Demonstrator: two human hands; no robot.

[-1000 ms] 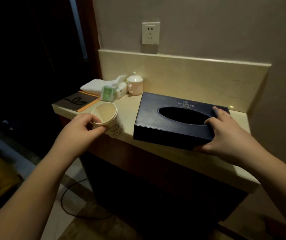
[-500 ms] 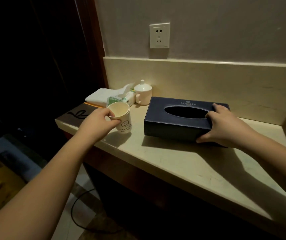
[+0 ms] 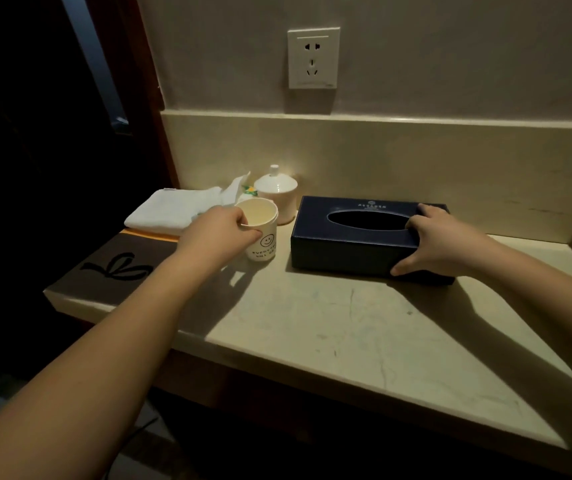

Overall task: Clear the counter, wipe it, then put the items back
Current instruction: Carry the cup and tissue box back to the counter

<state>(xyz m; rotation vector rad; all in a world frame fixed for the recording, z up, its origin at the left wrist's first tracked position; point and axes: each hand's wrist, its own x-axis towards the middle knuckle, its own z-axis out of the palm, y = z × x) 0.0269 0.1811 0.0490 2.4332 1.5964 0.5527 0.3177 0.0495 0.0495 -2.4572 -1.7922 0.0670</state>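
A white paper cup [image 3: 263,241] with a smiley face stands upright on the pale stone counter [image 3: 364,327]; my left hand [image 3: 220,233] pinches its rim. To its right lies a dark blue tissue box [image 3: 354,242] with an oval opening on top. My right hand [image 3: 440,242] grips that box's right end, thumb on the front face, fingers over the top. Behind the cup stands a white lidded jar [image 3: 277,192]. A folded white towel [image 3: 170,211] and a small tissue pack [image 3: 248,190] lie at the back left.
A brown mat with a black bow mark [image 3: 118,268] covers the counter's left end. A raised stone backsplash [image 3: 416,154] runs behind everything, with a wall socket [image 3: 313,58] above. The counter's front edge drops to a dark floor with a cable.
Both hands have carried the cup and the tissue box from the front edge toward the back of the counter. The cup now stands close to the jar, and the box sits near the backsplash.
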